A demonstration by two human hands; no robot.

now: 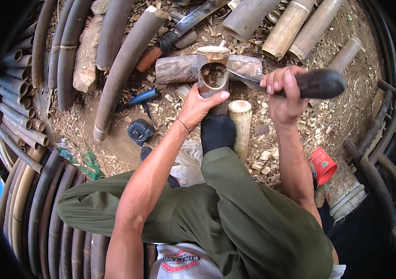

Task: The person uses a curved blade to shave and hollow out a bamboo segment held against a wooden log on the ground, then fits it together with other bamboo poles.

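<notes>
A short bamboo section [213, 56] with a large opening cut in its side stands in front of me, against a log [177, 69] lying crosswise. My left hand [199, 106] is wrapped round its near part, thumb across the front. In my right hand [287, 93] is a knife [319, 84], its thick dark handle pointing right. The blade narrows toward the bamboo's right side; whether the tip touches cannot be made out. My foot in a dark sock [217, 132] sits just below the section, beside an upright pale-topped bamboo piece [241, 121].
Wood chips cover the dirt. A large machete [165, 42], a blue-handled tool [143, 96] and a tape measure [140, 131] lie left. Long bamboo poles [130, 69] surround the spot. A red cup [322, 165] and a dirty white bucket [344, 193] are by my right arm.
</notes>
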